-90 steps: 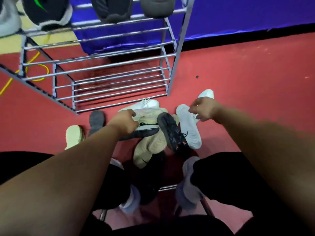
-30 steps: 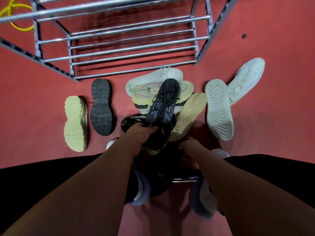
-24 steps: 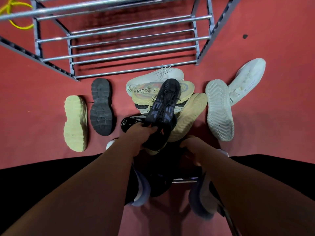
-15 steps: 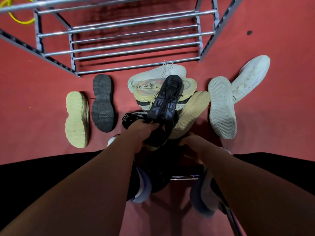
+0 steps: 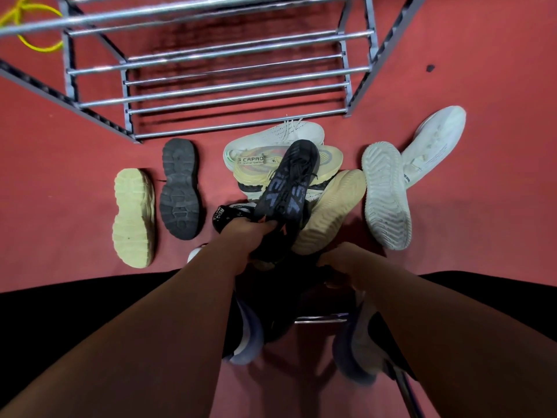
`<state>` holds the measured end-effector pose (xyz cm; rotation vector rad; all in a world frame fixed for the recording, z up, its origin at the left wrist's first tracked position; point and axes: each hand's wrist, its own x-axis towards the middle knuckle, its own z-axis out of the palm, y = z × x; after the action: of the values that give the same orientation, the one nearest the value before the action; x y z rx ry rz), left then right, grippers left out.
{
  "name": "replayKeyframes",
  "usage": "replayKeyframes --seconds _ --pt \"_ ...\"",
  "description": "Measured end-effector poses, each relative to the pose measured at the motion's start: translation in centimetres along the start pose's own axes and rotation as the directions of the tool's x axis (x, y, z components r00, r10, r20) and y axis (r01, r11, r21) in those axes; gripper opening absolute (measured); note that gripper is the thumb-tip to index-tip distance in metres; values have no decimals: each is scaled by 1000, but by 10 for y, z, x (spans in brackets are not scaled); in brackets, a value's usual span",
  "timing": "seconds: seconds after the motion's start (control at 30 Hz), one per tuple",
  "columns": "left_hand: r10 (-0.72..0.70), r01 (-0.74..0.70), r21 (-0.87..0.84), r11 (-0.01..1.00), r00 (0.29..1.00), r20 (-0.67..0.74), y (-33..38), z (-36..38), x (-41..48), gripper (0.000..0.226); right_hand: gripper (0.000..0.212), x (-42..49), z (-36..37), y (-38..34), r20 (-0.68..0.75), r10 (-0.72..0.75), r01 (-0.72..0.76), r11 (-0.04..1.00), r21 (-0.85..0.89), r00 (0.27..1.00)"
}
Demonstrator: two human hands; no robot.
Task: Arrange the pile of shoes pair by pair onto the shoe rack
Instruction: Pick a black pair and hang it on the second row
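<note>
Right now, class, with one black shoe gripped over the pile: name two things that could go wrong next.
1. The left hand holds the black shoe by one end only; it may slip.
2. The dark-soled shoe lying sole-up nearby could be mistaken for its mate.

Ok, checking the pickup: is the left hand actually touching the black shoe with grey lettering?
Touching. In the head view the left hand grips the black shoe at its heel end, fingers curled over it.

Both forearms reach forward-down; left hand (image 5: 250,236) grips black shoe (image 5: 291,179); right hand (image 5: 346,262) curled, grasp unclear.
</note>
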<state>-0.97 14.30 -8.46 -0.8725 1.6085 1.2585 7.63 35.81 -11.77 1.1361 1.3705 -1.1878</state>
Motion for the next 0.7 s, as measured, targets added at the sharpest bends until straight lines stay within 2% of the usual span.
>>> replayKeyframes --seconds 0.07,0.13,0.23,0.33,0.4,0.43,0.53,0.7 --pt "35 -34 47 998 999 -29 -5 -1 9 75 5 -13 -9 -6 42 70 -63 988 -139 997" --pt "84 -80 80 994 996 -43 -6 -1 11 76 18 -29 -15 -13 111 152 -124 966 -229 982" --pt "125 -123 54 991 991 -43 10 6 -18 53 21 -55 -31 -26 138 203 -150 935 -322 969" --pt "123 -122 20 992 991 -51 31 21 -51 30 6 -91 -55 -51 110 61 -14 924 -383 992" --pt "90 -90 2 996 995 -29 46 31 -70 19 9 -119 -72 -68 92 -37 76 880 -469 995" --pt "86 -86 7 996 996 -25 54 34 -79 16 10 -132 -82 -73 67 -40 68 871 -486 997" --pt "97 -96 62 993 995 -22 85 36 -106 13 14 -171 -110 -84 9 -40 40 918 -395 999" --pt "145 -152 250 956 988 47 141 19 -173 8 18 -253 -147 -110 -3 -205 183 880 -438 979"
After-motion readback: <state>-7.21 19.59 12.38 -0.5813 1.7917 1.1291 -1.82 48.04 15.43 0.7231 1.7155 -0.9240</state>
